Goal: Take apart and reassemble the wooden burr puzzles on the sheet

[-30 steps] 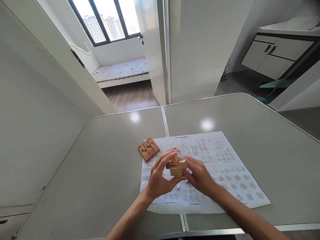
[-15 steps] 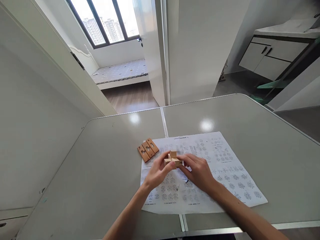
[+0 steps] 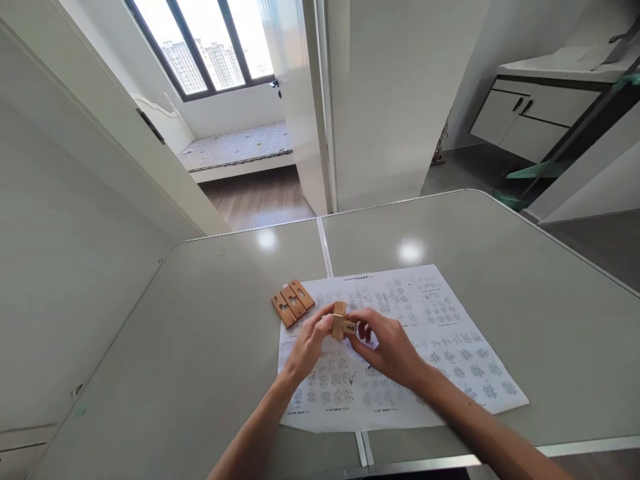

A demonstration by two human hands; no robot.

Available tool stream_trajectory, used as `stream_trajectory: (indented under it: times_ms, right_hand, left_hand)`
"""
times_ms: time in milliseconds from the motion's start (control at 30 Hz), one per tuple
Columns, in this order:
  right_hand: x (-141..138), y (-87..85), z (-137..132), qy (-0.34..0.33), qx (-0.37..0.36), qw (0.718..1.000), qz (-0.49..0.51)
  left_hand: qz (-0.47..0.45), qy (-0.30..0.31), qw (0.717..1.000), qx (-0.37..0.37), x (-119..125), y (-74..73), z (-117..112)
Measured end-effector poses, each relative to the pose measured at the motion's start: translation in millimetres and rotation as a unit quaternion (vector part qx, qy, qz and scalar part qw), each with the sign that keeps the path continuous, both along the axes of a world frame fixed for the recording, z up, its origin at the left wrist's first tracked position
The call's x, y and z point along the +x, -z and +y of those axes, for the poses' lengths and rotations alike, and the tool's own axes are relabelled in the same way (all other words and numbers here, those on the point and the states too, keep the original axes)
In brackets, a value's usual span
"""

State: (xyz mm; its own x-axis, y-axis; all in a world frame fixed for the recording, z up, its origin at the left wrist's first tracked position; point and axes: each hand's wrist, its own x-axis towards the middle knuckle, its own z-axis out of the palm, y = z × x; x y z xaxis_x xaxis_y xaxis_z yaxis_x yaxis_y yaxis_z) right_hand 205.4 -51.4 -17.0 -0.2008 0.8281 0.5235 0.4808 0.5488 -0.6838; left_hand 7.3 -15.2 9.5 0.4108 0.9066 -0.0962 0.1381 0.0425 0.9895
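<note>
Between my two hands is a small wooden burr puzzle (image 3: pixel 339 324) made of interlocking light blocks, raised over the printed sheet. One block end, facing me on the right, bears a dark "3". My left hand (image 3: pixel 311 340) grips the puzzle from the left, thumb on its near face. My right hand (image 3: pixel 383 339) has its fingertips at the numbered end, index finger above and thumb below. Under both hands lies a white instruction sheet (image 3: pixel 465 353) with rows of small line drawings. The puzzle's far side is hidden by the fingers.
Brown wooden slotted pieces (image 3: pixel 293 303) with numbers lie side by side at the sheet's upper left corner. The grey-green table (image 3: pixel 225 347) has a metal seam down its middle and pale edging. Beyond it are an open door (image 3: pixel 295 100), a bed and a cabinet.
The puzzle has been turned in my hands, so the numbered end now faces me more squarely. My right fingers have shifted around that end. The whole view has moved slightly.
</note>
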Motion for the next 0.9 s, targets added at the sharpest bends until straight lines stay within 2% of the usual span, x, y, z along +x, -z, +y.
stream_trajectory:
  times_ms: [133, 367, 667, 800, 900]
  right_hand:
    - [-1.4, -4.2, -0.1, -0.028, -0.021, 0.999, 0.041]
    - [0.0, -1.1, 3.1, -0.026, -0.027, 0.997, 0.063]
    - [0.1, 3.5, 5.8, 0.015, -0.067, 0.997, 0.048]
    - [-0.1, 3.1, 7.4, 0.012, -0.047, 0.998, 0.037]
    - [0.8, 3.3, 8.0, 0.011, -0.021, 1.0, 0.02]
  left_hand:
    - [-0.102, 0.026, 0.992, -0.076, 0.8, 6.3, 2.5]
    - [-0.149, 0.03, 0.985, -0.078, 3.2, 7.6, 3.0]
    - [-0.107, -0.006, 0.994, -0.028, 0.5, -0.3, -1.0]
    - [-0.073, 0.015, 0.997, -0.019, -2.2, -1.8, 1.0]
    - [-0.025, 0.016, 0.999, 0.045, -5.7, 1.5, 4.8]
